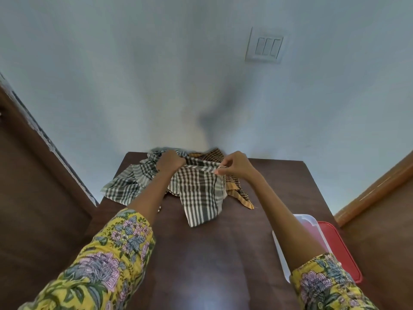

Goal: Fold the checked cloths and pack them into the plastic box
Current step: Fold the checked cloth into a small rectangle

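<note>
Partly hidden plastic box (280,247); both hands' fingers (220,167) clamp brown checked cloth (199,193).

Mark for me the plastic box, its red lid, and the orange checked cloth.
plastic box (312,222): head view, on its far white rim.
red lid (342,249): head view, on its flat top right of the box.
orange checked cloth (242,196): head view, on the trailing corner on the table.
</note>
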`<state>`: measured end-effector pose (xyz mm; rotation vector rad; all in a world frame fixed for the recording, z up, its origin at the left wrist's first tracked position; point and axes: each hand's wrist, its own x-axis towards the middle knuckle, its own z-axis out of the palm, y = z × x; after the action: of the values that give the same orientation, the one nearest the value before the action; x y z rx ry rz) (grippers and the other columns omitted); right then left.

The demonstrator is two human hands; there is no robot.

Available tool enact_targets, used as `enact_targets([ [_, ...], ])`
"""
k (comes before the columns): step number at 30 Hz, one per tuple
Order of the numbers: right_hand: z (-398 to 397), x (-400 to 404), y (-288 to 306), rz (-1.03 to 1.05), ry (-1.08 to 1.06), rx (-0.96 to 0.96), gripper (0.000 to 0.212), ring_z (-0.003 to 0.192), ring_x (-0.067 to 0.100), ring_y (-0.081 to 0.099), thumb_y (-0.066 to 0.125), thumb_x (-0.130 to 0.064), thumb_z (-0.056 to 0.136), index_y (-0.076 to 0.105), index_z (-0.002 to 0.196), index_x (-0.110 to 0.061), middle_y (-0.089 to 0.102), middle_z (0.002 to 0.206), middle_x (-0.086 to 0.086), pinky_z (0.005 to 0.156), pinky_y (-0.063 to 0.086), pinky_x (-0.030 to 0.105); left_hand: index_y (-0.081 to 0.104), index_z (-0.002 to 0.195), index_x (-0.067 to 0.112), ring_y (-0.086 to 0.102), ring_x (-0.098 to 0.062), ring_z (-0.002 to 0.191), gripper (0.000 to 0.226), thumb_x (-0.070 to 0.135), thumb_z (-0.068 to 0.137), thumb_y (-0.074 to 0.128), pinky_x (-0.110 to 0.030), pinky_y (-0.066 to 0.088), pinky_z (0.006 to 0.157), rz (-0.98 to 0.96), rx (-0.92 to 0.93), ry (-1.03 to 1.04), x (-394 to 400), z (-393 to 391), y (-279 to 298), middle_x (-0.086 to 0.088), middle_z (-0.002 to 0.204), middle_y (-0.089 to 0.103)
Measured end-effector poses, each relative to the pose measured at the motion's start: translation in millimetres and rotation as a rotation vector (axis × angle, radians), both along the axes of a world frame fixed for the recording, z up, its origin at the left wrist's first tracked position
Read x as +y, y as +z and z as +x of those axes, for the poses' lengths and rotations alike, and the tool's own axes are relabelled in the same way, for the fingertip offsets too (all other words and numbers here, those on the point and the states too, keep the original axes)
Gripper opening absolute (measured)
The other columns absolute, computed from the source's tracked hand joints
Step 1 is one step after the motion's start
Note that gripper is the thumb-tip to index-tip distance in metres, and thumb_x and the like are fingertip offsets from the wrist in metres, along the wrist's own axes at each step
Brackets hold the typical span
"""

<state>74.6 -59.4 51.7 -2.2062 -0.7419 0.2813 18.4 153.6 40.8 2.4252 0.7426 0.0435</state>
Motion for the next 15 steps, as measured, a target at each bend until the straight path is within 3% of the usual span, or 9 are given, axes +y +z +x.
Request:
enact_targets([
  [3, 3, 1, 5, 0.071, -0.081, -0.084, 0.018, 0.044, 0.002, 0.043, 0.079, -0.019, 0.071, 0.069, 0.06, -0.008, 0.054, 0.049, -0.007, 0.045, 0.032, 0.01, 0.043, 0.063, 0.007, 0.049, -0.024, 0.07, 0.023, 0.015, 0.08, 0.057, -0.028, 0.037, 0.059, 0.053, -0.036, 0.023, -1, 7, 14, -0.003, 0.062, 0.044],
  [5, 6, -3, 9, 0.08, -0.092, -0.042, 0.017, 0.047, 0.002, 0.045, 0.078, -0.018, 0.072, 0.07, 0.063, -0.006, 0.056, 0.051, -0.005, 0.048, 0.032, 0.009, 0.049, 0.07, 0.005, 0.051, -0.025, 0.073, 0.018, 0.017, 0.079, 0.058, -0.028, 0.039, 0.061, 0.033, -0.064, 0.056, 1, 10, 21, -0.003, 0.066, 0.049],
  [9, 8, -14, 18, 0.148, -0.088, 0.077, 0.01, 0.062, 0.009, 0.06, 0.078, -0.009, 0.072, 0.072, 0.076, -0.003, 0.066, 0.066, 0.003, 0.064, 0.048, 0.017, 0.042, 0.054, 0.008, 0.052, -0.025, 0.066, 0.028, 0.011, 0.076, 0.058, -0.022, 0.032, 0.047, -0.01, -0.115, 0.056, 2, 15, 32, -0.003, 0.056, 0.046],
  [13, 8, -21, 28, 0.237, -0.085, 0.163, 0.012, 0.071, 0.021, 0.058, 0.071, 0.005, 0.073, 0.063, 0.079, -0.002, 0.062, 0.077, 0.015, 0.07, 0.051, 0.027, 0.055, 0.066, 0.001, 0.059, -0.027, 0.072, 0.009, 0.002, 0.075, 0.058, -0.032, 0.046, 0.059, -0.005, -0.213, 0.033, -2, 23, 40, -0.019, 0.071, 0.06],
  [15, 10, -27, 31, 0.214, -0.073, 0.197, 0.015, 0.074, 0.025, 0.056, 0.07, 0.008, 0.074, 0.06, 0.076, -0.004, 0.06, 0.079, 0.017, 0.072, 0.05, 0.031, 0.059, 0.073, 0.001, 0.055, -0.022, 0.073, 0.003, 0.0, 0.075, 0.059, -0.029, 0.041, 0.063, 0.002, -0.28, 0.038, -3, 24, 42, -0.012, 0.076, 0.058],
])
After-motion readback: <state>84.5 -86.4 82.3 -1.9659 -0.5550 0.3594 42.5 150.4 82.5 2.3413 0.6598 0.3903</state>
